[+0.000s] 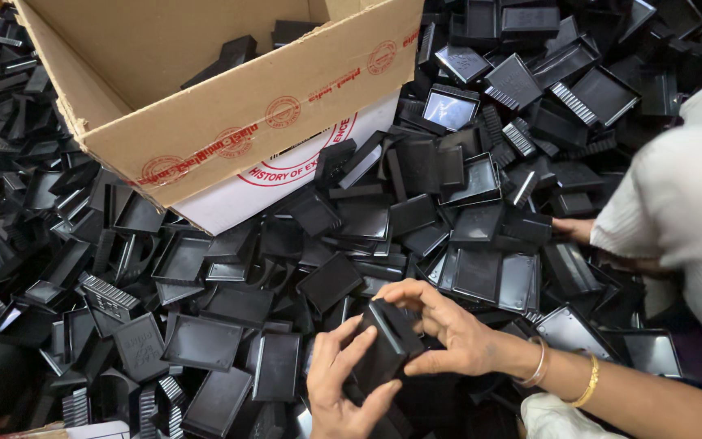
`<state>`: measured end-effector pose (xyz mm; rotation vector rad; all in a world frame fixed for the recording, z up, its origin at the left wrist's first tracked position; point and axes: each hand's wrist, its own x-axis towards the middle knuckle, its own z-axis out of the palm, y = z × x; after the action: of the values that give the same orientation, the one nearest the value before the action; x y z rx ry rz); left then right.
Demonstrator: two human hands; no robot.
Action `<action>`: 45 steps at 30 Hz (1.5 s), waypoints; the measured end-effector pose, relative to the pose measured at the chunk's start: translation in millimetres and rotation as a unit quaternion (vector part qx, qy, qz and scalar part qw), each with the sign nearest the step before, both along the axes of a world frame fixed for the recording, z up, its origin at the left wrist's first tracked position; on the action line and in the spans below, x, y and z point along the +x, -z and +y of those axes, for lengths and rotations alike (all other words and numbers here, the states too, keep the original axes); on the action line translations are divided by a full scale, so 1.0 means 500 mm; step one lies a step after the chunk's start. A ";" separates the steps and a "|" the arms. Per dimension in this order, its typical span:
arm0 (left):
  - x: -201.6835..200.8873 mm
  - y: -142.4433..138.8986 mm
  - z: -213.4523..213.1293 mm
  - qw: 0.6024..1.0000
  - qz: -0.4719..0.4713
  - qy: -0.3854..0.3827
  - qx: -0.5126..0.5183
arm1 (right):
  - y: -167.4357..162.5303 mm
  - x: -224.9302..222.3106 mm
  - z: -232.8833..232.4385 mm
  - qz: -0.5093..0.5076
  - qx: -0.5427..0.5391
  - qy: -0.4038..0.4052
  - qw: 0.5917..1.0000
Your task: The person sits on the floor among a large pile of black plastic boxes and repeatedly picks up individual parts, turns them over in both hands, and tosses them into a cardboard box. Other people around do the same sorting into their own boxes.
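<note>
Scanning left to right, I log the following.

Item: heap of black plastic trays (205, 341), loose and overlapping, filling the frame on every side.

Item: cardboard box (229, 122), upper left, open and tilted on the heap, with a few black pieces inside.

Item: my left hand (343, 390), low centre. Its grip is clenched on the near, lower end of the black tray piece (387, 345), with the thumb on the left edge and the fingers curling up from below.

Item: that black tray piece sits between both hands, just above the heap. Its long axis runs from lower left to upper right, tilted.

Item: my right hand (448, 325), bangled at the wrist, grasps the far upper end of the same piece, with the fingers over its top. Both hands touch it, and neither is nearer than the other.

Item: another person's hand (572, 229) and pale sleeve (676, 203), right edge, resting in the heap, well apart from my hands.
</note>
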<state>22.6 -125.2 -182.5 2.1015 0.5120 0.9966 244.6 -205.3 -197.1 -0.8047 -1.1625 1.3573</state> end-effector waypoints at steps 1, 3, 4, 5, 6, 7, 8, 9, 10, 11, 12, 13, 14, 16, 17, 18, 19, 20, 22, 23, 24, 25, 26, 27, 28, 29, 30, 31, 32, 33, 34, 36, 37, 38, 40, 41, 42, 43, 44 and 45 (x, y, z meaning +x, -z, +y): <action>0.001 -0.001 0.000 1.000 -0.002 0.002 0.001 | 0.000 0.000 -0.002 -0.001 -0.001 0.001 1.000; 0.006 -0.002 -0.003 1.000 -0.005 0.007 0.004 | 0.000 -0.002 -0.004 -0.001 0.003 0.005 1.000; 0.008 -0.002 -0.004 1.000 -0.006 0.010 0.005 | 0.001 -0.004 -0.004 -0.001 0.004 0.007 1.000; 0.011 -0.003 -0.007 1.000 -0.007 0.013 0.006 | 0.003 -0.007 -0.003 0.023 -0.008 0.020 0.999; 0.014 -0.002 -0.008 1.000 -0.010 0.014 0.017 | 0.004 -0.010 -0.001 0.048 -0.020 0.033 0.998; 0.017 -0.002 -0.012 0.999 -0.014 0.014 0.027 | 0.007 -0.014 0.002 0.071 -0.033 0.046 0.996; 0.019 0.000 -0.015 0.999 -0.018 0.013 0.036 | 0.009 -0.016 0.006 0.121 -0.071 0.076 0.987; 0.021 0.003 -0.013 0.996 -0.017 -0.028 0.088 | 0.011 -0.017 0.010 0.171 -0.108 0.107 0.974; 0.023 0.007 -0.012 0.988 -0.015 -0.070 0.139 | 0.014 -0.017 0.014 0.220 -0.144 0.137 0.955; 0.021 0.010 -0.011 0.976 -0.012 -0.110 0.189 | 0.015 -0.014 0.016 0.193 -0.129 0.120 0.965; 0.019 0.014 -0.010 0.980 -0.032 -0.109 0.164 | 0.016 -0.010 0.018 0.166 -0.113 0.104 0.974; 0.015 0.017 -0.008 0.983 -0.054 -0.108 0.140 | 0.016 -0.002 0.020 0.138 -0.096 0.087 0.982; 0.012 0.020 -0.007 0.985 -0.076 -0.106 0.116 | 0.016 0.005 0.021 0.049 -0.060 0.100 0.992; 0.005 0.019 -0.008 0.988 -0.052 -0.108 0.101 | 0.011 0.020 0.019 -0.128 0.013 0.123 0.984; 0.005 0.015 -0.008 0.989 -0.040 -0.109 0.094 | 0.008 0.023 0.018 -0.184 0.011 0.142 0.973; 0.004 0.006 -0.006 0.992 -0.030 -0.107 0.067 | 0.005 0.025 0.017 -0.239 0.008 0.160 0.958; 0.006 -0.008 -0.002 0.994 -0.020 -0.104 0.041 | 0.003 0.026 0.019 -0.293 0.006 0.178 0.940; 0.010 -0.027 0.005 0.995 -0.011 -0.101 0.014 | 0.000 0.024 0.020 -0.288 0.026 0.189 0.939; 0.017 -0.084 0.046 0.984 -0.041 -0.068 0.161 | 0.002 0.019 0.034 -0.278 0.070 0.211 0.934; 0.021 -0.121 0.075 0.970 -0.055 -0.050 0.232 | 0.005 0.019 0.043 -0.297 0.084 0.217 0.926; 0.032 -0.156 0.105 0.955 -0.110 -0.059 0.270 | 0.012 0.022 0.057 -0.315 0.096 0.220 0.918; 0.009 -0.209 0.148 0.942 -0.019 -0.081 0.325 | 0.021 0.022 0.065 -0.333 0.108 0.221 0.910; -0.005 -0.261 0.197 0.915 -0.003 -0.129 0.382 | 0.034 0.022 0.072 -0.424 0.102 0.196 0.879; 0.009 -0.288 0.229 0.895 0.007 -0.182 0.408 | 0.050 0.022 0.087 -0.510 0.098 0.169 0.838; 0.021 -0.311 0.262 0.871 0.019 -0.236 0.430 | 0.069 0.024 0.100 -0.592 0.095 0.142 0.788; 0.030 -0.330 0.296 0.845 0.032 -0.289 0.448 | 0.090 0.025 0.104 -0.625 0.112 0.166 0.755; 0.050 -0.331 0.319 0.840 0.038 -0.291 0.456 | 0.112 0.026 0.105 -0.655 0.127 0.191 0.720; 0.061 -0.310 0.315 0.846 0.044 -0.279 0.452 | 0.133 0.031 0.109 -0.683 0.140 0.217 0.683; 0.071 -0.282 0.313 0.852 0.050 -0.267 0.448 | 0.153 0.037 0.112 -0.673 0.093 0.205 0.704; 0.073 -0.238 0.297 0.911 0.034 -0.173 0.374 | 0.170 0.042 0.110 -0.662 0.043 0.191 0.724; 0.098 -0.176 0.278 0.929 0.084 -0.170 0.318 | 0.184 0.047 0.106 -0.650 -0.008 0.173 0.740; 0.123 -0.049 0.245 0.919 0.264 -0.163 0.243 | 0.200 0.051 0.098 -0.679 0.032 0.155 0.717; 0.128 0.010 0.234 0.910 0.311 -0.167 0.219 | 0.200 0.053 0.094 -0.692 0.055 0.147 0.705; 0.126 0.061 0.226 0.897 0.357 -0.171 0.196 | 0.197 0.055 0.091 -0.674 0.071 0.170 0.715; 0.105 0.138 0.211 0.880 0.347 -0.187 0.265 | 0.180 0.064 0.086 -0.634 0.102 0.222 0.734; 0.096 0.164 0.205 0.870 0.341 -0.194 0.299 | 0.168 0.073 0.084 -0.660 0.092 0.260 0.698; 0.090 0.182 0.199 0.870 0.362 -0.186 0.277 | 0.156 0.088 0.082 -0.685 0.081 0.297 0.660; 0.082 0.190 0.193 0.870 0.383 -0.179 0.253 | 0.146 0.105 0.083 -0.707 0.070 0.330 0.621; 0.074 0.191 0.187 0.868 0.406 -0.173 0.227 | 0.138 0.126 0.087 -0.758 0.031 0.342 0.555; 0.068 0.186 0.181 0.875 0.415 -0.161 0.191 | 0.132 0.148 0.089 -0.802 -0.006 0.351 0.483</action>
<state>56.6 -34.8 -275.8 2.8402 1.1953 0.3025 318.5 -160.8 -263.2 -2.4078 -1.6863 -0.5657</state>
